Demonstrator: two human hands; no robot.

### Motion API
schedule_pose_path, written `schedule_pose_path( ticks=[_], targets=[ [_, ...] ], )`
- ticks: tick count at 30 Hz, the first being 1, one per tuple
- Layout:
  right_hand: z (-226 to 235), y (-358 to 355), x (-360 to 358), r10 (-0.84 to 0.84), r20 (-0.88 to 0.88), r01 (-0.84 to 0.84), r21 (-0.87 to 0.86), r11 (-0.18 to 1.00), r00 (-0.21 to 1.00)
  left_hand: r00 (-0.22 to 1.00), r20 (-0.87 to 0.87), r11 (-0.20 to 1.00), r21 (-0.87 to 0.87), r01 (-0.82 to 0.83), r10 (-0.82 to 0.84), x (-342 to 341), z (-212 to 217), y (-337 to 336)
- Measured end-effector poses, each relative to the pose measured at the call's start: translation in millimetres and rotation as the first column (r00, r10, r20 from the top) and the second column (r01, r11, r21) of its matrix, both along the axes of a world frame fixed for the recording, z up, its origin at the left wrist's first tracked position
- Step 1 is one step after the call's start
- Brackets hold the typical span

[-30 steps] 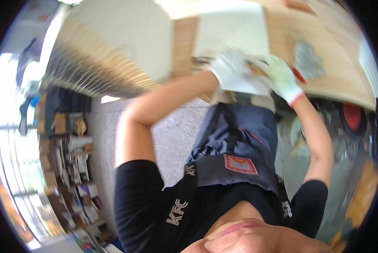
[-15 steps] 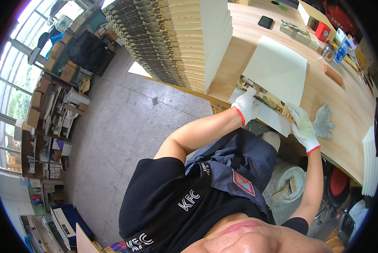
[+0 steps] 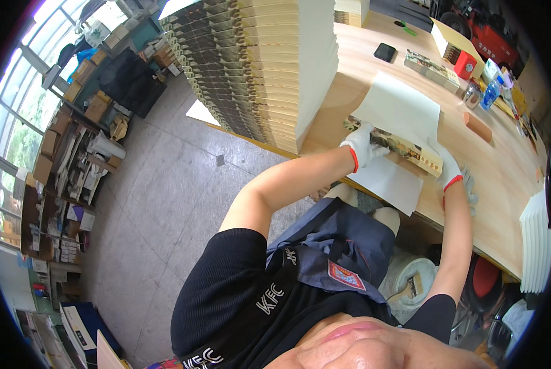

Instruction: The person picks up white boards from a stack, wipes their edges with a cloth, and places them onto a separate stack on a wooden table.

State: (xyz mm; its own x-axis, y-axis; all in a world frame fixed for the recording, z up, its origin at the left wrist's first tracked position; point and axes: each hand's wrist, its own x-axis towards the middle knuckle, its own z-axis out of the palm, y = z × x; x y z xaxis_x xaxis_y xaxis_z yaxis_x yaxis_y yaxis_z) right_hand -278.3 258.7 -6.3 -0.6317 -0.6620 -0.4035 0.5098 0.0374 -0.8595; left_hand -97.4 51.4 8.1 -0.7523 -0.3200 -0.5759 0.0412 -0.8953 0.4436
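While the tall stack (image 3: 269, 67) waits at ten o'clock, the gloved left hand (image 3: 363, 146) and right hand (image 3: 447, 167) clamp opposite ends of a book (image 3: 404, 149), seemingly squaring it on white sheets (image 3: 398, 111) on the worktop (image 3: 503, 178).

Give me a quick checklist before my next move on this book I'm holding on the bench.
1. Left hand on one end of the book: ok.
2. Right hand on the other end: ok.
3. Book lying on the white sheet: ok.
4. Sheet flat on the wooden table: ok.
5. Tall book stack apart from the hands: ok.
6. Grip firmness under gloves: cannot tell.
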Motion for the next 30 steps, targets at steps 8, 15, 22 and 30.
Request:
schedule_pose_path(
  ticks=[8,15,22,30],
  targets=[
    [37,23,57,-0.305,-0.241,0.227,-0.304,0.925,0.921,0.971,-0.201,0.867,-0.498,0.01,-0.127,49,75,15],
    [168,-11,97,-0.424,-0.555,0.072,-0.545,0.835,0.716,0.894,-0.362,0.326,-0.906,-0.271,-0.265,138,210,-26],
    [303,-184,30,-0.583,-0.812,-0.265,-0.568,0.78,0.025,0.825,-0.558,0.14,-0.827,-0.544,-0.09,195,324,-149],
    [322,-319,61,0.015,-0.941,-0.139,-0.034,0.99,0.337,0.784,0.219,-0.411,-0.752,0.515,0.581,230,355,-274]
  ],
)
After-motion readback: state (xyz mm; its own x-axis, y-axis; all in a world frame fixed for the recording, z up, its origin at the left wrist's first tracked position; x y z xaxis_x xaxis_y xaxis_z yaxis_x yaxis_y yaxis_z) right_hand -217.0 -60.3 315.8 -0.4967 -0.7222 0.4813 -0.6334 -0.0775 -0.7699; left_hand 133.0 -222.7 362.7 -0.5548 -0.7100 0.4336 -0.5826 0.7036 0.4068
